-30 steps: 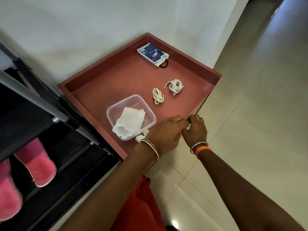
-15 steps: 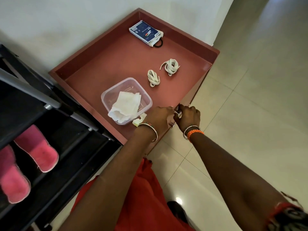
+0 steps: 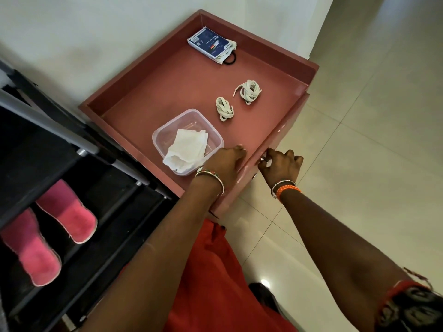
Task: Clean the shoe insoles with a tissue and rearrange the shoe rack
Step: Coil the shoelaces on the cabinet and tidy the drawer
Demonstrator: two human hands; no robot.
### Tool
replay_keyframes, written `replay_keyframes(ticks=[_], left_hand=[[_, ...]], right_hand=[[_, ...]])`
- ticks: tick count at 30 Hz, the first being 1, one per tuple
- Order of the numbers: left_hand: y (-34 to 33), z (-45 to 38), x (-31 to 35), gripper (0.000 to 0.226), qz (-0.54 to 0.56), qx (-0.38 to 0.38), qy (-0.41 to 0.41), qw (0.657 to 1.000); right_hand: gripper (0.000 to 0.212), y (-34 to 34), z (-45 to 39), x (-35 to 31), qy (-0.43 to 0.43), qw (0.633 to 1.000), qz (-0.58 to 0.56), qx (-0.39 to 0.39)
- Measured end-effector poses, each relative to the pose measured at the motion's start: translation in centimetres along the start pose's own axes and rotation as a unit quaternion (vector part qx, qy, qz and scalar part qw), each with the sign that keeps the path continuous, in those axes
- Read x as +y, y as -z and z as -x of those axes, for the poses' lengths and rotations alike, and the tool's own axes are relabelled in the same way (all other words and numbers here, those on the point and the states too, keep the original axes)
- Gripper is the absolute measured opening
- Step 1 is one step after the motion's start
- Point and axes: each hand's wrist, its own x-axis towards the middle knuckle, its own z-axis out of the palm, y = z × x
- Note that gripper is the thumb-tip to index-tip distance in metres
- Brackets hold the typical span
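— where are my hands against the red-brown wooden tray-top cabinet (image 3: 134,87)?

— my left hand (image 3: 225,161) lies on its near rim with fingers mostly straight, gripping nothing. my right hand (image 3: 280,164) sits just outside that rim, fingers curled round a small metal piece (image 3: 263,159) on the cabinet's front.

— and the tissue?

— the crumpled white tissue (image 3: 187,149) lies in the clear plastic tub (image 3: 211,130) at the tray's near-left corner. two coiled white shoelaces (image 3: 237,100) lie mid-tray; a blue-and-white printed box (image 3: 209,45) is at the far edge, writing too small to read.

— the rack?

— the black shoe rack (image 3: 72,149) stands left of the cabinet, holding pink fuzzy slippers (image 3: 55,231).
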Motion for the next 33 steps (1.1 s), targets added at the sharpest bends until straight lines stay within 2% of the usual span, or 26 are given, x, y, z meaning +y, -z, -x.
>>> replay_keyframes(ticks=[3, 6, 9, 11, 13, 14, 15, 17, 19, 23, 27, 29, 33], left_hand=[[0.3, 0.4, 0.2, 0.044, 0.000, 0.009, 0.003, 1.000], [-0.1, 0.5, 1.4, 0.044, -0.080, 0.022, -0.006, 0.997], [-1.4, 1.2, 3.1, 0.049, -0.172, 0.000, -0.010, 0.985], [-2.9, 2.2, 4.3, 0.044, -0.191, -0.023, -0.036, 0.981], [-5.0, 3.2, 5.5, 0.037, -0.113, -0.078, -0.038, 0.990], [-5.9, 3.6, 5.9, 0.034, -0.034, -0.111, -0.007, 0.993], [-6.5, 3.9, 6.3, 0.032, 0.042, -0.128, 0.034, 0.990], [-6.8, 3.7, 6.3, 0.023, 0.152, -0.107, 0.087, 0.979], [-6.4, 3.4, 5.8, 0.019, 0.202, -0.101, 0.104, 0.969], [-6.3, 3.8, 5.3, 0.026, 0.288, -0.157, 0.159, 0.931], [-7.6, 4.6, 6.7, 0.031, 0.444, -0.203, 0.253, 0.836], [-8.2, 4.5, 7.3, 0.030, 0.449, -0.198, 0.264, 0.830], [-8.9, 4.9, 8.0, 0.034, 0.427, -0.180, 0.258, 0.848]], right_hand=[[0.022, 0.3, 2.0, 2.8, -0.027, 1.000, -0.014, 0.004], [0.020, 1.0, 3.8, 5.0, -0.054, 0.998, -0.034, -0.006], [0.015, 2.2, 4.4, 5.9, -0.081, 0.994, -0.065, -0.029], [0.017, 3.2, 4.5, 6.0, -0.126, 0.982, -0.139, 0.025], [0.020, 4.8, 4.5, 5.3, -0.145, 0.953, -0.224, 0.142], [0.019, 5.3, 4.4, 4.8, -0.108, 0.954, -0.220, 0.174], [0.018, 5.7, 4.2, 4.3, -0.044, 0.971, -0.177, 0.155], [0.023, 5.7, 4.0, 3.7, 0.090, 0.995, -0.033, 0.020], [0.031, 6.0, 4.3, 3.4, 0.130, 0.986, 0.047, -0.089], [0.030, 6.7, 5.1, 4.2, 0.116, 0.988, 0.056, -0.081], [0.027, 7.0, 6.6, 6.6, 0.112, 0.989, 0.047, -0.080], [0.025, 7.1, 7.2, 7.2, 0.111, 0.989, 0.047, -0.086], [0.026, 7.3, 7.4, 7.2, 0.113, 0.987, 0.057, -0.094]])
